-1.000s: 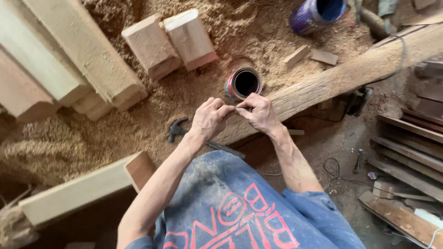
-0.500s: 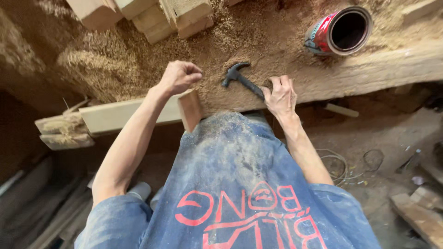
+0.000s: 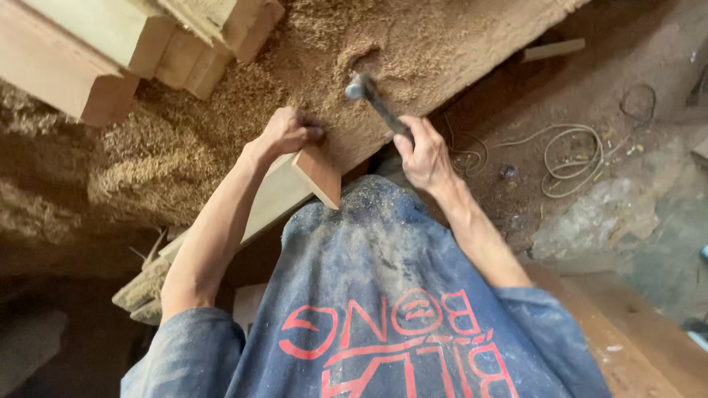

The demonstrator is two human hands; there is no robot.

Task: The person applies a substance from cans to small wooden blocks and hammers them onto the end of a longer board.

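Two bare hands work at the middle of the frame, over a long timber beam [image 3: 457, 66] buried in sawdust that runs from centre to the upper right. The right hand [image 3: 424, 155] has its fingers wrapped around the lower end of a hammer [image 3: 376, 107], whose dark handle slants up and left to a rounded metal head at upper centre, just above the sawdust. The left hand [image 3: 284, 133] is curled shut, knuckles up, resting on the sawdust right beside the end of a pale wooden plank [image 3: 295, 188]; whether its fingers pinch anything small cannot be told. The plank slants from centre down to lower left, its reddish cut end pointing at the person's dusty blue shirt [image 3: 383, 295].

My judgement is that the hammer is stiff and top-heavy, with the weight in the steel head, so a grip low on the handle, as here, gives swing but needs a firm hold; fine dust may make the handle a little slick. The plank looks rigid and moderately heavy, best taken near its squared end or along its edges.

Stacked wooden blocks [image 3: 133, 44] fill the upper left. A loose coil of wire [image 3: 575, 151] lies on the dirt floor at right, well apart from the hands.
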